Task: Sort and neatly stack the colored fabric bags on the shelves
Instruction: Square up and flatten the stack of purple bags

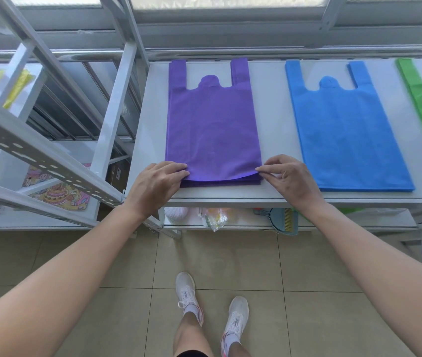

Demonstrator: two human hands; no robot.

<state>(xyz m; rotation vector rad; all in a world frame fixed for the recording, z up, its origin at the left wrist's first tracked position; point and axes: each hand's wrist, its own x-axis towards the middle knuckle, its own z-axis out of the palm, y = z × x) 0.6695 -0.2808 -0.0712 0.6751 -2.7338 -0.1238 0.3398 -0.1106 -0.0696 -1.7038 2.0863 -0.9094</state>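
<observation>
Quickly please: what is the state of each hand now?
Left hand: pinches the near left corner of the top purple bag.
Right hand: pinches its near right corner.

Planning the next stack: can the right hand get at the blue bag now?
Probably yes: the blue bag lies uncovered beside the right hand, only bare shelf between, though it must first release the purple bag.

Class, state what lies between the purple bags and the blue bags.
Bare white shelf, in the head view; the right hand, pinching the purple bags, intrudes near the front.
</observation>
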